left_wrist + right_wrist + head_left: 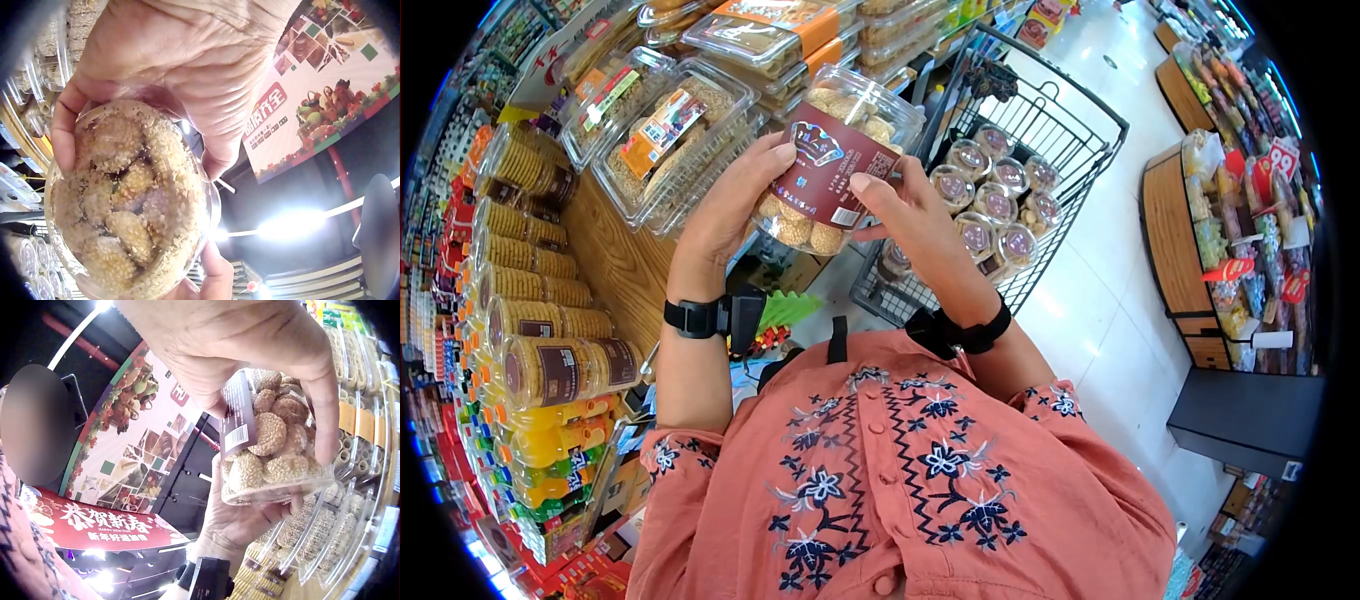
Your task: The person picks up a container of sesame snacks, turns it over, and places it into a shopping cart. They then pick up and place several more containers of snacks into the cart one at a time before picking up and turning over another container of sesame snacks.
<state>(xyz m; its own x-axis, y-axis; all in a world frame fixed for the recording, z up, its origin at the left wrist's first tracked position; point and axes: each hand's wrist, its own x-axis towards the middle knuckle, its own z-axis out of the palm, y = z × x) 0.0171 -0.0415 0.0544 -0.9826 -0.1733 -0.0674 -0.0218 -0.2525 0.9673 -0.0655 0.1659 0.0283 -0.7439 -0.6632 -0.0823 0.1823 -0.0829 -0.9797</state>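
Both hands hold a clear plastic jar of sesame balls (800, 222) up in front of the chest, its maroon label (828, 168) facing the person. On the jar's left side, the left hand (735, 190) grips it with the thumb over the label's edge. From the other side the right hand (920, 212) grips it, thumb on the label near the barcode. Seeds and round balls show through the jar's base (134, 200) in the left wrist view. The right wrist view shows the left hand (234, 522) under the jar, the right hand (250, 337) above.
Just beyond the right hand stands a black wire shopping cart (1090, 165) with several round-lidded jars (995, 200). Clear pastry boxes (670, 140) are stacked on the wooden shelf (605, 235) at left, near packs of round biscuits (550, 325). Another display (1165, 215) stands across the aisle.
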